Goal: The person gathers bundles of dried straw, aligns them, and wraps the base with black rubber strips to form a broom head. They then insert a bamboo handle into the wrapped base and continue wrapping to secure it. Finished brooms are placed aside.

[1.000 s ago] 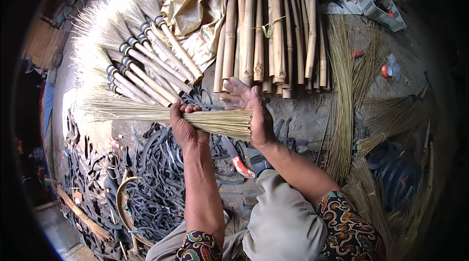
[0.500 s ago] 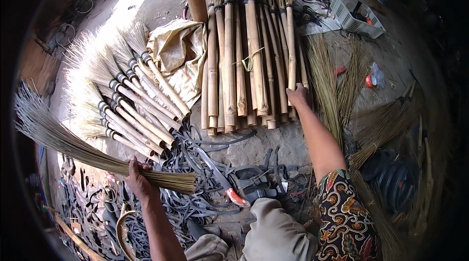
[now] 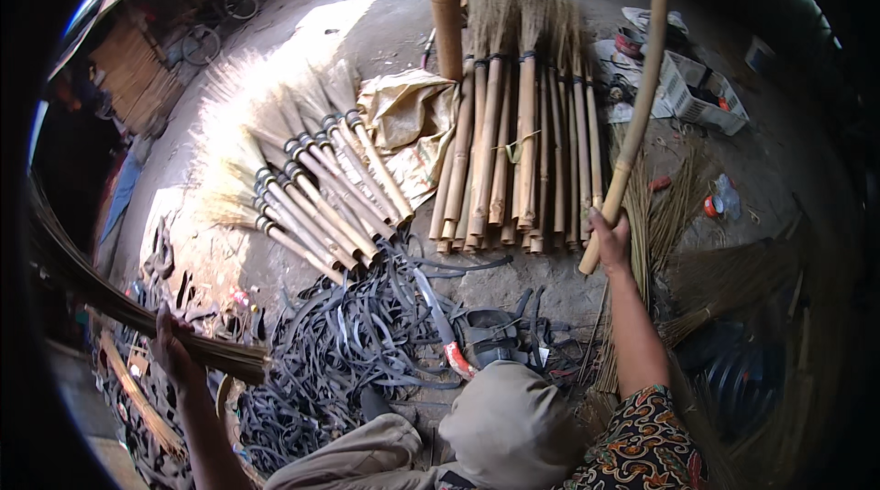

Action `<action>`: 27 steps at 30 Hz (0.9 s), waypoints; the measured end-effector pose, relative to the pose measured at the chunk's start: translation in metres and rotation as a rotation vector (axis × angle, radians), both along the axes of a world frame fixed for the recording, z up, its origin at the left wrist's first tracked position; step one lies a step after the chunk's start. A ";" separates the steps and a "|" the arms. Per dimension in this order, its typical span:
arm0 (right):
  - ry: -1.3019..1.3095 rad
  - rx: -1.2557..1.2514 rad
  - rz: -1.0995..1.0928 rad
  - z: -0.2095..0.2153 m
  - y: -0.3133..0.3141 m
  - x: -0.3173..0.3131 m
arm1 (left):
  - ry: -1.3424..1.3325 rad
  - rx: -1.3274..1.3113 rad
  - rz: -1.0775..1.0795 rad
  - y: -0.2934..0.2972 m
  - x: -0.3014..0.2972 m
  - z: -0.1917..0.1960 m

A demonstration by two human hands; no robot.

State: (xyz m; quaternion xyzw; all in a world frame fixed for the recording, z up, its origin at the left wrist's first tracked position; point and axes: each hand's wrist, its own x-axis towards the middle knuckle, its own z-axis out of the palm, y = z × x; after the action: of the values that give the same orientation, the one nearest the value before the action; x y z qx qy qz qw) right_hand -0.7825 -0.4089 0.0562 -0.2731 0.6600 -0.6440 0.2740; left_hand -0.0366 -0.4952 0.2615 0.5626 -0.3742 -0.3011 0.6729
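Observation:
At the left edge my left hand is closed round a loose bundle of thin broom bristles, whose cut ends point right. My right hand grips a bamboo-handled broom near the lower end of its handle. That broom stands tilted upward, with a dark band near the top and its head cut off by the frame. Just left of it lies a stack of bamboo-handled brooms, one with a green tie. Further left, brooms with dark-banded necks are fanned out, their bristles in bright sunlight.
Black rubber strips lie tangled before me, beside a knife with a red handle and a dark sandal. A bamboo post rises behind a crumpled sack. Loose bristles and a white crate are at right.
My right hand has lifted one broom from the right side of the stack and swung it up. The left hand and its bristle bundle moved left. The view has shifted too.

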 end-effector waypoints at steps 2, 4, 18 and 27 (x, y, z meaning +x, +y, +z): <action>0.110 -0.178 0.025 0.033 -0.009 0.002 | 0.028 -0.053 0.071 0.034 0.021 0.020; 0.135 -0.247 0.127 0.071 -0.015 0.010 | 0.062 -0.121 0.141 0.065 0.031 0.032; 0.971 0.113 0.865 0.142 -0.067 0.247 | 0.397 -0.313 0.641 0.253 0.097 -0.065; 1.212 0.335 1.467 -0.047 0.017 0.411 | 0.426 -0.380 0.827 0.293 0.079 -0.115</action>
State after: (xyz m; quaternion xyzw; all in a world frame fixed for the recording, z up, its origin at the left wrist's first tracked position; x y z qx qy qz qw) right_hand -0.3717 -0.3916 0.0092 -0.8608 0.4378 0.0402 0.2565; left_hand 0.0420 -0.2027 0.1468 0.4575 -0.0224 -0.0439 0.8878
